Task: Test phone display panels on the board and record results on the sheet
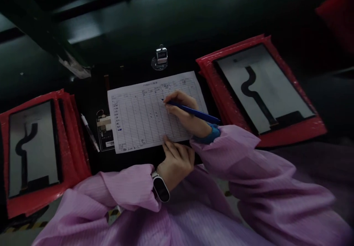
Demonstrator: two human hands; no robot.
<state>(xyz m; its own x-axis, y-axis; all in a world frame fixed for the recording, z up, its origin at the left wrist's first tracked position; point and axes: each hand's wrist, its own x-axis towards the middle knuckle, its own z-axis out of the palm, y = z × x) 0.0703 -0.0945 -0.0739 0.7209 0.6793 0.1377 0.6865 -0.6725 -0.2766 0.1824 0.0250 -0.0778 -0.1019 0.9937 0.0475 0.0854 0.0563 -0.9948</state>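
My right hand point(184, 111) is closed round a blue pen point(196, 112), its tip over the upper middle of a printed table sheet point(135, 128). Small handwritten marks show in some of the sheet's cells and down its left column. My left hand point(177, 159), a watch on its wrist, rests at the lower edge of the sheet; its index finger reaches onto the paper, and the other fingers lie bent beside it. Under the sheet's left side a dark panel with a small circuit board point(105, 128) sticks out.
Flat display panels with black ribbon cables lie on red bubble-wrap stacks, one left point(73, 143) and one right point(293, 137). A white pen point(90, 132) lies left of the sheet. Behind it stands a metal tally counter point(161, 56). A green metal frame point(41, 32) runs along the back.
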